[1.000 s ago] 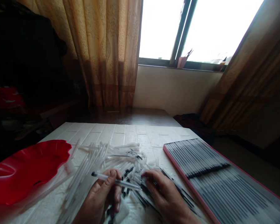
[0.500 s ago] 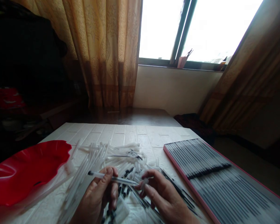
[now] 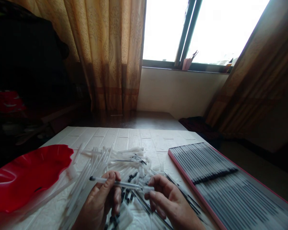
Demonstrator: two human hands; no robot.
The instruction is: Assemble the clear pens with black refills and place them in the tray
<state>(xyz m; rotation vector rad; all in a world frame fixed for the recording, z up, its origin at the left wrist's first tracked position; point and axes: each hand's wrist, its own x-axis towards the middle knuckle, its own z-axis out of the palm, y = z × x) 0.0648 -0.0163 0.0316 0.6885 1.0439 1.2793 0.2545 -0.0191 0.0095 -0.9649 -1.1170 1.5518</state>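
Note:
A clear pen (image 3: 127, 184) with a dark refill and a black end plug lies nearly level between thumb and fingers of my left hand (image 3: 98, 201). My right hand (image 3: 169, 198) pinches a translucent pen cap (image 3: 148, 189), which sits at the pen's tip; how far it covers the tip is hard to see. Beneath both hands are loose black plugs (image 3: 127, 195) and clear caps. Clear pen barrels (image 3: 86, 179) lie heaped on the left and behind. Dark thin refills (image 3: 189, 201) rest to the right of my right hand.
A pink-edged tray (image 3: 181, 169) full of rows of pens stands on the right. At the left is a red scalloped dish (image 3: 38, 172). Both are on a white brick-patterned tabletop (image 3: 134, 135). Beyond it are a dark surface, curtains and a window.
The cap in my right hand has been turned into line with the pen and brought onto its tip. My left hand keeps hold of the pen, almost unmoved.

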